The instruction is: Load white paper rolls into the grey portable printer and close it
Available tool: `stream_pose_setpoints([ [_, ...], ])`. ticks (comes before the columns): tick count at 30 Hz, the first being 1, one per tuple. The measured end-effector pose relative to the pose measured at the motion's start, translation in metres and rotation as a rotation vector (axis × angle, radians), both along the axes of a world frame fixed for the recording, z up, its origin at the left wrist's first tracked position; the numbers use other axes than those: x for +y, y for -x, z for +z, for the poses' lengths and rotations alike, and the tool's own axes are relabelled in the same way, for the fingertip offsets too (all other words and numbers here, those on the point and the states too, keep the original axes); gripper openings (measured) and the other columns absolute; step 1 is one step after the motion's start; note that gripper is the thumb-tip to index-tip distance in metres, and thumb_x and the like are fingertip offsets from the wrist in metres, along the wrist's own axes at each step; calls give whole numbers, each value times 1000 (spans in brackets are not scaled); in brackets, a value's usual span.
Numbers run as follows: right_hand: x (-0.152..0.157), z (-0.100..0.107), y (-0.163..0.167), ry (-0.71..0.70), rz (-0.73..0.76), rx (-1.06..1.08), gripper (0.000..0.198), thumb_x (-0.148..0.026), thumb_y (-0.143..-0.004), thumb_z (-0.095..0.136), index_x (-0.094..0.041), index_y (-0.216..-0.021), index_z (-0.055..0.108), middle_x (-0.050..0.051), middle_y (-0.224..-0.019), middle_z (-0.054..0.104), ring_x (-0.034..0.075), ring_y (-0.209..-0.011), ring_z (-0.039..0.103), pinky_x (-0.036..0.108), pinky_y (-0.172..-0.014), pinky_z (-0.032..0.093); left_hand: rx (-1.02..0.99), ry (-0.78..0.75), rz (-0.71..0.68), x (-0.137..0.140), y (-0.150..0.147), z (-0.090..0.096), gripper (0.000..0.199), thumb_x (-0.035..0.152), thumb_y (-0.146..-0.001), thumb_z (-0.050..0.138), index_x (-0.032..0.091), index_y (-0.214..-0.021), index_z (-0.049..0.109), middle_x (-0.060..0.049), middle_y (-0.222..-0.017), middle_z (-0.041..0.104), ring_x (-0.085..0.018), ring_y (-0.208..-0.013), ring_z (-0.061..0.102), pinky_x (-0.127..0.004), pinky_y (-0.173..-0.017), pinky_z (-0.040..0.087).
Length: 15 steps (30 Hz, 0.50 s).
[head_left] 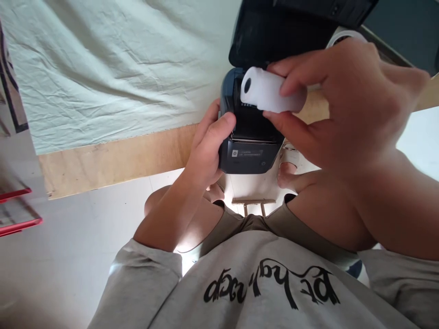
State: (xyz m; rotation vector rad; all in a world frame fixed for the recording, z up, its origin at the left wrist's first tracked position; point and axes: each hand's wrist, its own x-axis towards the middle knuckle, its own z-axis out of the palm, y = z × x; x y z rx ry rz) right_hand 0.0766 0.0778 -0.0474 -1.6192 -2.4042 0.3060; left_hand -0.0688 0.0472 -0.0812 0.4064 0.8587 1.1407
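A dark label printer has its lid swung up, and its inner bay faces me. My left hand grips the printer's left side, the thumb resting on the rim near the bay. Between the thumb and fingers of my right hand is a white paper roll, tilted, with its dark core hole toward the left. The roll hangs over the bay, partly hiding it. Whether the roll touches the bay, I cannot tell.
A pale green cloth covers the table, whose bare wooden edge runs along the front. Behind my right hand is a round white-rimmed object, partly hidden. Red-edged items are at the far left. My legs are below the table edge.
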Motion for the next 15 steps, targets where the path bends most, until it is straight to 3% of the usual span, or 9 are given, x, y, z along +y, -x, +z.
stream_pose_setpoints([
  [3, -1, -4, 3, -132, 85, -49, 20, -31, -72, 35, -22, -85, 46, -15, -93, 48, -4, -93, 47, 17, -84, 38, -2, 6, 8, 1, -1, 0, 22, 30, -70, 37, 21, -89, 44, -1, -83, 52, -12, -89, 48, -21, -70, 39],
  [6, -1, -4, 9, -146, 137, -25, 17, -32, -72, 35, -22, -74, 49, -19, -97, 44, -4, -97, 44, 17, -87, 37, -16, 10, -12, 2, 0, 0, 25, 32, -71, 34, 19, -90, 43, -2, -82, 52, -13, -92, 47, -22, -72, 38],
  [11, -9, -4, 14, -226, 176, -67, 15, -39, -67, 43, -28, -69, 53, -13, -81, 49, -1, -75, 37, 17, -73, 29, -93, -58, -9, 3, 8, -5, 23, 34, -69, 34, 20, -85, 42, -3, -79, 52, -14, -84, 49, -22, -64, 38],
  [15, -14, -5, 11, -290, 346, -5, 24, -46, -61, 49, -28, -76, 53, -13, -84, 49, -2, -77, 36, 17, -73, 26, -112, -120, -26, 0, 12, -9, 34, 17, -65, 43, 25, -97, 34, 1, -76, 49, -8, -68, 50, -19, -56, 37],
])
